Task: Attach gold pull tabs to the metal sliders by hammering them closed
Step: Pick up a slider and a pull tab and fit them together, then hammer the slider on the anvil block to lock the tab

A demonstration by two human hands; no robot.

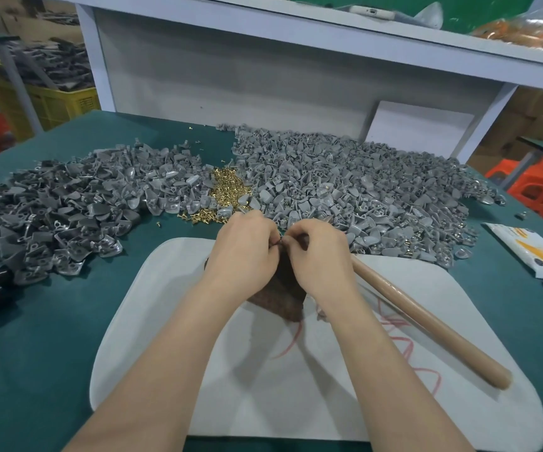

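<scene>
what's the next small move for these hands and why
Probably set the small part down on the brown block, then free the right hand to take the wooden handle. The left hand and right hand both pinch the part just above the block, and the handle lies unheld on the white mat beside the right wrist.

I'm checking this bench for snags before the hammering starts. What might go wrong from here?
1. The left hand and right hand pinch a tiny piece; if it slips, it may vanish into the grey pile beside them.
2. The hammer handle lies slanted beside the right wrist, so a forearm could nudge it off the white mat.
3. The grey pile also overlaps the gold pile, so picking may slow.
</scene>
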